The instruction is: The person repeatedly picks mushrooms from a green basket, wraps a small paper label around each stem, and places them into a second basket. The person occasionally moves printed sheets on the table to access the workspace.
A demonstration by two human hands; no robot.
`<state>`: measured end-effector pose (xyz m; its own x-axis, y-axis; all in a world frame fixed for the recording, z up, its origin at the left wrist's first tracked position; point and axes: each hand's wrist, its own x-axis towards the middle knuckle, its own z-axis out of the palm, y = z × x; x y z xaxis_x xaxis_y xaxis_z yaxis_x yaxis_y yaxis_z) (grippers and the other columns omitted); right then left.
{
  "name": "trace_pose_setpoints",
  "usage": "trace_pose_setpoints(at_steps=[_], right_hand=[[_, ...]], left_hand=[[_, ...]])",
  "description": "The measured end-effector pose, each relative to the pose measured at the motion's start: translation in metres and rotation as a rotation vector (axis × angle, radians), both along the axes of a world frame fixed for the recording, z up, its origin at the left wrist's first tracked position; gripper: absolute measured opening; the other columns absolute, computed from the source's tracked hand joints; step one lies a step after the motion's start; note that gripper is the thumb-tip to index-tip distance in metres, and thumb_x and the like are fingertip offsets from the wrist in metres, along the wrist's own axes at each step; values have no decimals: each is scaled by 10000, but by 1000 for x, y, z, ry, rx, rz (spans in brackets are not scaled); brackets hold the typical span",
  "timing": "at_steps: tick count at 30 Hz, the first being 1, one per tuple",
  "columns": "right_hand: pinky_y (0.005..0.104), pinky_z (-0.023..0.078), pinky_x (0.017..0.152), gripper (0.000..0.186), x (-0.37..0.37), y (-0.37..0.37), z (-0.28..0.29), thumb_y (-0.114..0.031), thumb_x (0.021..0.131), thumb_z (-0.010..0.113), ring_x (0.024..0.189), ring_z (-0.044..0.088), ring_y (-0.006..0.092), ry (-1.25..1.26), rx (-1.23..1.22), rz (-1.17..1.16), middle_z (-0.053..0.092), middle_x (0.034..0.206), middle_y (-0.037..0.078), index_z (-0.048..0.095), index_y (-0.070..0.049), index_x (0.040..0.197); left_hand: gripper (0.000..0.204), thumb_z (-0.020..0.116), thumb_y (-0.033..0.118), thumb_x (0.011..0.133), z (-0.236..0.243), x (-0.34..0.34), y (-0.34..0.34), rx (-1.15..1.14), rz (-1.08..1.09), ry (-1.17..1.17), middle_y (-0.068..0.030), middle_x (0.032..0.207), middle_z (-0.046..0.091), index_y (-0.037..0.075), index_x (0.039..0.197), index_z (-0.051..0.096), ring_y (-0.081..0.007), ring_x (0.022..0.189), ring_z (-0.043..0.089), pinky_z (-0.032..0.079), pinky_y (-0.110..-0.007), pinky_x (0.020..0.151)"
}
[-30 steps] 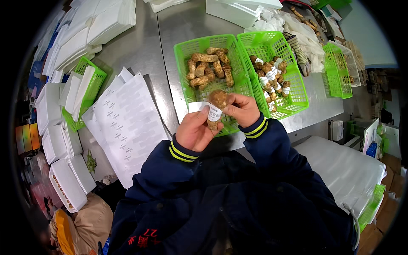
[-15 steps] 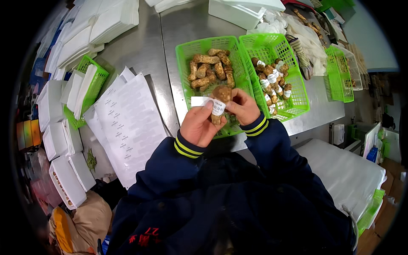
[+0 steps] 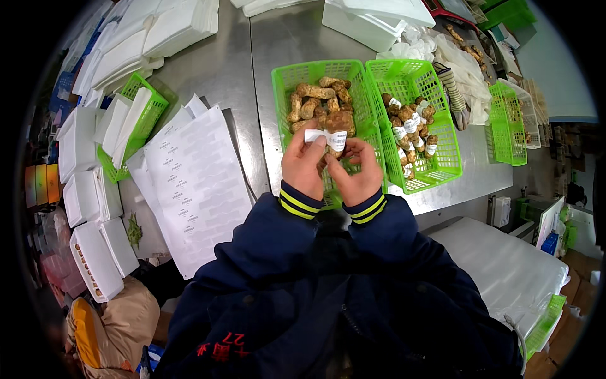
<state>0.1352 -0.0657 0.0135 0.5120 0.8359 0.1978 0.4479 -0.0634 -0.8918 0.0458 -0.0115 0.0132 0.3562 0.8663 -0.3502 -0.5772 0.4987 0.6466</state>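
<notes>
Near the bench's (image 3: 222,69) front edge, my left hand (image 3: 304,169) pinches label (image 3: 338,143) to mushroom (image 3: 341,122), my right hand (image 3: 358,175) curls beside, grip unclear; uneven tension risks creasing.

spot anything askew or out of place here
The label on the held mushroom has an end sticking out leftward, not wrapped flat. The sheets lie askew, edges out of line, and a loose green sprig lies oddly by the white boxes.
</notes>
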Motion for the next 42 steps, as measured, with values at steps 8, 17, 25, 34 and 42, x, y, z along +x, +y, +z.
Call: trace_pose_setpoints(at_steps=[8, 17, 25, 34, 42], right_hand=[[258, 443, 766, 354, 17, -7, 10, -4, 768, 624, 869, 552, 132, 620, 36, 267, 584, 961, 91, 476, 54, 1084], [317, 457, 822, 369, 28, -17, 2, -146, 847, 490, 933, 560, 220, 1637, -73, 639, 555, 1049, 155, 451, 83, 1133], [309, 447, 777, 445, 14, -35, -25, -232, 807, 538, 896, 547, 226, 2157, -45, 772, 567, 1019, 142, 444, 10, 1169], [295, 477, 758, 250, 142, -34, -32, -35, 766, 606, 804, 608, 194, 839, 29, 38, 631, 893, 124, 545, 39, 998], [226, 481, 634, 381, 232, -52, -89, -112, 720, 682, 725, 595, 134, 421, -258, -389, 624, 869, 108, 547, 71, 1025]], left_hand=[[356, 574, 37, 822, 6, -19, 16, -19, -225, -40, -52, 994, 559, 0, 1153, 448, -135, 892, 543, 438, -275, 741], [496, 553, 118, 845, 11, -32, 23, 46, -626, -277, -147, 1154, 509, 2, 1275, 333, -227, 1062, 518, 440, -349, 894], [510, 568, -41, 770, 6, -28, 16, 23, -655, -313, -161, 1032, 585, 1, 1242, 379, -224, 943, 592, 490, -339, 827], [597, 578, 87, 831, -8, -48, 10, 71, -617, -98, -156, 1209, 486, 47, 1334, 259, -260, 1147, 461, 373, -343, 957], [415, 590, 90, 828, -34, -80, -18, 23, -602, 32, -111, 976, 614, 9, 1209, 447, -181, 913, 571, 450, -284, 774]])
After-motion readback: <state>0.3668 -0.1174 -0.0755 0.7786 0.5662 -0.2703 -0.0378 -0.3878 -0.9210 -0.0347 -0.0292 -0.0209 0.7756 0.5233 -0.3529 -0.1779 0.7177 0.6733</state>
